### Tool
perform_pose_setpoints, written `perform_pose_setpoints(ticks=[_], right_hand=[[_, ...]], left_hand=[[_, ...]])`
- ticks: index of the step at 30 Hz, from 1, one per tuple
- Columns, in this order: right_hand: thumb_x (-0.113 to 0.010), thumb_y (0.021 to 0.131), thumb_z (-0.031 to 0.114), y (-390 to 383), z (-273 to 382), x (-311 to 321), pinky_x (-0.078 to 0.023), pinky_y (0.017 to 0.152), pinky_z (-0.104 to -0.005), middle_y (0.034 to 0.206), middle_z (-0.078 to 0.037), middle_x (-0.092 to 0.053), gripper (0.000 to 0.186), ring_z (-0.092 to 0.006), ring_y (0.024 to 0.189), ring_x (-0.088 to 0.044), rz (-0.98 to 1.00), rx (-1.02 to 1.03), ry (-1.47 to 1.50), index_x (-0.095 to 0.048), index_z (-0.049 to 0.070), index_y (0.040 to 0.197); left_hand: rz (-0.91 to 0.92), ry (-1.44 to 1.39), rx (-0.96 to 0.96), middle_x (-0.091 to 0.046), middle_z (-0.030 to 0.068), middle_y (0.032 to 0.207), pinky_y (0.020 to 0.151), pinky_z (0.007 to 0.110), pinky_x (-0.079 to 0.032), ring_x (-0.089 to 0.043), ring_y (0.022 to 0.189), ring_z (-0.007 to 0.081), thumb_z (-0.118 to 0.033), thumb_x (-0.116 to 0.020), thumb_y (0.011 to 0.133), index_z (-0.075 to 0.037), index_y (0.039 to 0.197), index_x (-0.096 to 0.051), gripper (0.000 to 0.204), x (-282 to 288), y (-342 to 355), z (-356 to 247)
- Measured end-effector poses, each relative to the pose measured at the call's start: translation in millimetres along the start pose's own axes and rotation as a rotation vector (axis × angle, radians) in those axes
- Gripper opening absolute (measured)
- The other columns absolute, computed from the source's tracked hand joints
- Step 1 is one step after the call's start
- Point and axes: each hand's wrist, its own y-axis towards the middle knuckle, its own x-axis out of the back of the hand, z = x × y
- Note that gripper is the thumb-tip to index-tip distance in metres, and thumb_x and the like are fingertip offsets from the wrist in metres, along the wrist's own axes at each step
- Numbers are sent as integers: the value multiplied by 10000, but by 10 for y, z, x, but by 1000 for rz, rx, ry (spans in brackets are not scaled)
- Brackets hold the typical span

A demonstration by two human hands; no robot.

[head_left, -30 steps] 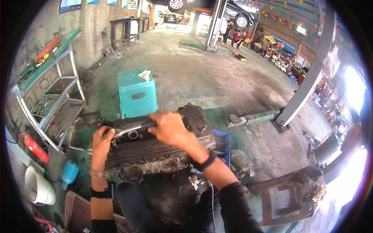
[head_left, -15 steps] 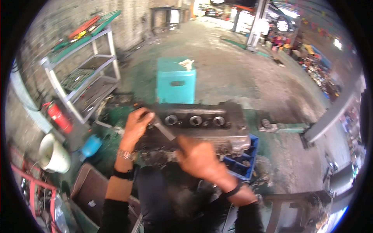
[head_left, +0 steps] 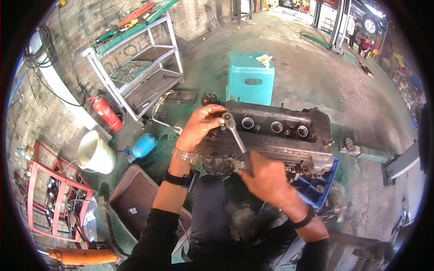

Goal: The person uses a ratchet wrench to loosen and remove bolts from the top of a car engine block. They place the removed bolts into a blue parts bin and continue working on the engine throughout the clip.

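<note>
A dark, grimy engine valve cover [head_left: 280, 143] lies lengthwise before me, with round holes along its top. My right hand [head_left: 266, 178] is closed around the black grip of a ratchet wrench [head_left: 238, 141], whose steel head sits over the cover's left end. At that head is my left hand [head_left: 204, 124], thumb and fingers bent about its left side. What sits under the head is hidden. Beside the thumb tip a small bolt [head_left: 223, 128] shows. Below the cover's right end is a blue divided crate [head_left: 332, 180], holding small parts.
Behind the cover stands a turquoise stool [head_left: 251, 90] with gloves [head_left: 264, 59] on it. To the left are a tool cart [head_left: 135, 67], a fire extinguisher [head_left: 107, 114], a white bucket [head_left: 96, 152], a blue jug [head_left: 144, 145] and a brown tray [head_left: 124, 194]. A lift arm [head_left: 368, 152] lies at right.
My view has turned left, shifting the scene rightward. The wrench handle now points more toward me, with my right hand moved along with it. My left hand stays at the wrench head.
</note>
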Motion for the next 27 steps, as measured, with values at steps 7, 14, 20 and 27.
perform_pose_setpoints(ticks=[7, 14, 20, 27], right_hand=[[-747, 762, 165, 51, -8, 13, -526, 686, -495, 840, -203, -655, 395, -414, 765, -655, 16, -106, 93, -570, -1, 1073], [-720, 778, 100, 403, -265, 187, -528, 694, -470, 898, -158, -656, 227, -388, 806, -655, -97, -93, -15, -652, 55, 989], [-732, 771, 27, 559, -361, 485, -494, 654, -350, 793, -161, -668, 226, -275, 690, -644, -221, -64, 172, -676, -13, 986], [-735, 763, 9, 499, -492, 509, -511, 695, -322, 836, -187, -692, 272, -204, 732, -666, -146, -155, 245, -682, -46, 1024]], left_hand=[[9, -46, -21, -666, 3, 1031, 838, 238, -496, -595, 937, 75, 6, -696, 888, 6, 1122, -663, 237, -31, 17, -5], [-43, 14, -4, -672, 0, 1031, 816, 222, -495, -594, 934, 69, -2, -687, 902, 9, 1120, -669, 219, -64, -16, 7], [-92, -107, -102, -688, 15, 1005, 653, 221, -507, -628, 770, 94, -58, -703, 901, -31, 1137, -678, 239, -83, -15, 59], [-144, 175, -15, -663, 12, 876, 650, 242, -493, -604, 779, 79, 59, -723, 837, 4, 994, -662, 177, -148, 23, 51]])
